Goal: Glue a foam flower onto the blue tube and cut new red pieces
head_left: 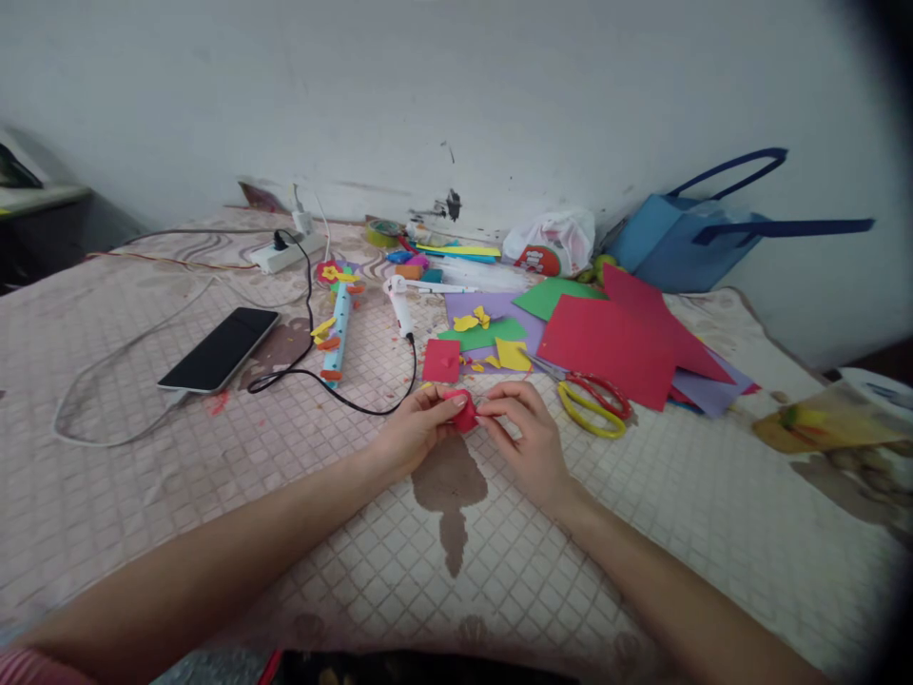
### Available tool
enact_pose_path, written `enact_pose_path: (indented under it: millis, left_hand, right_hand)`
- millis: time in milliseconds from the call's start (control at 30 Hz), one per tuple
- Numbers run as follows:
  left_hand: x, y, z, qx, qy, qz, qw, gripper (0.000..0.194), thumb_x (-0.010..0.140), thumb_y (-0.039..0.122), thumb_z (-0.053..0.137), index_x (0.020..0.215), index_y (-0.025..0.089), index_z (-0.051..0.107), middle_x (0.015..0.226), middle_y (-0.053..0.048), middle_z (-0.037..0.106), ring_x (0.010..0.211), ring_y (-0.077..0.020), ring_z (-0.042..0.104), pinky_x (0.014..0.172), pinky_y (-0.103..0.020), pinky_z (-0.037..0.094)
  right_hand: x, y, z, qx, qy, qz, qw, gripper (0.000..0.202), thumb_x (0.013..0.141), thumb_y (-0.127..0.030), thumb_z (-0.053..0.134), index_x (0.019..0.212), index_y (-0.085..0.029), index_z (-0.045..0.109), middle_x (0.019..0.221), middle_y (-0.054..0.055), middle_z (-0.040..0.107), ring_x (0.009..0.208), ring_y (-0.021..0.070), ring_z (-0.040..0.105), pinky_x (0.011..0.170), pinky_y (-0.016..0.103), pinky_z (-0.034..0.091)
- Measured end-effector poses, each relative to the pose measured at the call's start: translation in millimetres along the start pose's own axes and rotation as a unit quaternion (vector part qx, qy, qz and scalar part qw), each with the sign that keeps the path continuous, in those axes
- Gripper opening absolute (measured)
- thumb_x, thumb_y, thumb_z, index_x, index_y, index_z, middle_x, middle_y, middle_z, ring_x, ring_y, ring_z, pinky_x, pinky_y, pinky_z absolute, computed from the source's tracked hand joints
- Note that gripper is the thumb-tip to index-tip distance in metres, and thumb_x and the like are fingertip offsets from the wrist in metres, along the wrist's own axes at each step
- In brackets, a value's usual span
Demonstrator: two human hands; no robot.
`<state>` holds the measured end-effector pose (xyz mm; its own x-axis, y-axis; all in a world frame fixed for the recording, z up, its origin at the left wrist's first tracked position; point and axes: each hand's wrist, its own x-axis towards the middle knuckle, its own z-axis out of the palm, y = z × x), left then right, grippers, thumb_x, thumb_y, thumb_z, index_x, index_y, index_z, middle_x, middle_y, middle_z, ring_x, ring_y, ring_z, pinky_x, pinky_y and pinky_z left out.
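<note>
Phone (220,351), cabled, on desk (542,590). Glue gun (402,309), black cord (375,413) looping near left fingers (448,409), clamped on red piece (467,416), shape partly hidden; right fingers (501,407) pinching its edge. Scissors (592,407), just beside. Plastic bag (827,416), blurred, cut off.

The left forearm (235,542) and right forearm (663,580) reach forward, converging. The left hand (417,425) pinches, thumb on top; just to its right, the right hand (532,438) faces it, fingertips drawn together in a pinch.
</note>
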<state>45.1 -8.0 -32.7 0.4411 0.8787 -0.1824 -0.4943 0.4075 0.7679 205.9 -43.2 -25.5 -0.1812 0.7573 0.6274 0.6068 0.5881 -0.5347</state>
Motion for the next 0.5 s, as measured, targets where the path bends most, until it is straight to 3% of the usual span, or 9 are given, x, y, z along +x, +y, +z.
enact_pose_path:
  millis: [300,500]
  left_hand:
    - [-0.1,-0.6,-3.7,0.004,-0.019,-0.009,1.0,0.02,0.068,0.022,0.074,0.077,0.013,0.058,0.076,-0.002,0.062,0.069,-0.0109,0.059,0.07,-0.026,0.048]
    - [-2.6,4.2,-0.4,0.011,-0.008,-0.036,0.999,0.027,0.066,0.019,0.074,0.089,0.015,0.059,0.081,-0.003,0.062,0.069,-0.0108,0.059,0.068,-0.025,0.048]
  right_hand:
    - [1.4,1.4,-2.3,0.012,-0.013,-0.029,0.999,0.014,0.084,-0.011,0.053,0.088,-0.023,0.059,0.098,0.006,0.053,0.095,0.0193,0.054,0.083,0.038,0.047]
    - [2.7,0.5,-4.1,0.031,-0.019,-0.028,0.999,0.012,0.084,-0.013,0.053,0.088,-0.023,0.058,0.107,0.007,0.056,0.101,0.0199,0.055,0.088,0.04,0.046]
